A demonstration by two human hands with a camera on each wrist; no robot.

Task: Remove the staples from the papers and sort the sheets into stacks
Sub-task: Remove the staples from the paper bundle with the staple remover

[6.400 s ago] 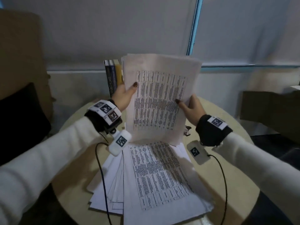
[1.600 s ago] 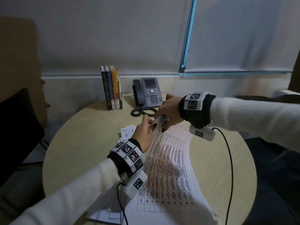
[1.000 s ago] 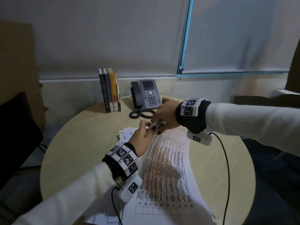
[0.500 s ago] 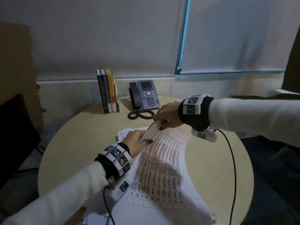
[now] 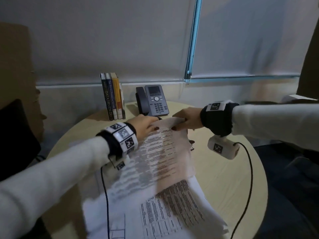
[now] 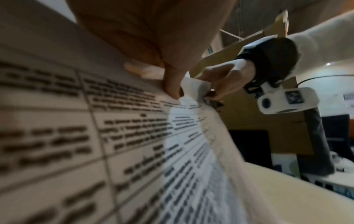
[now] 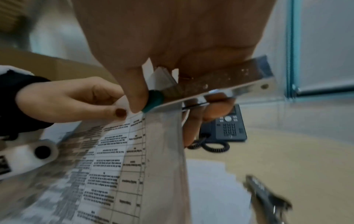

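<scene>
Step in hand, as judged: staple removal at the top right corner of a lifted set, with sorting not yet begun.

1. Books (image 5: 113, 97) stand at the far left edge of the desk (image 5: 224, 178). They play no part.
2. Left hand (image 5: 144, 125) pinches the top edge of the set (image 5: 165, 152) near its left corner, thumb on the printed face.
3. The set is raised by its top edge above the far middle of the desk. Its lower end trails onto the pile (image 5: 181, 213), which lies at the near edge. The number of sheets in the set cannot be read.
4. Phone (image 5: 155, 100) sits at the far edge, behind both hands.
5. Right hand (image 5: 187, 121) pinches the top right corner of the set. It also grips a flat metal tool (image 7: 220, 81) with a green tip, held against that corner.
6. A small dark item (image 5: 191, 144) lies on the desk just right of the set. Its type cannot be told.

No staple is visible, so it cannot be told whether it is out.

Next move calls for:
- a firm left-hand hold to keep the corner taut;
- the tool tip worked under the staple without tearing paper;
- separation of the sheets onto stacks only after the staple is free.
</scene>
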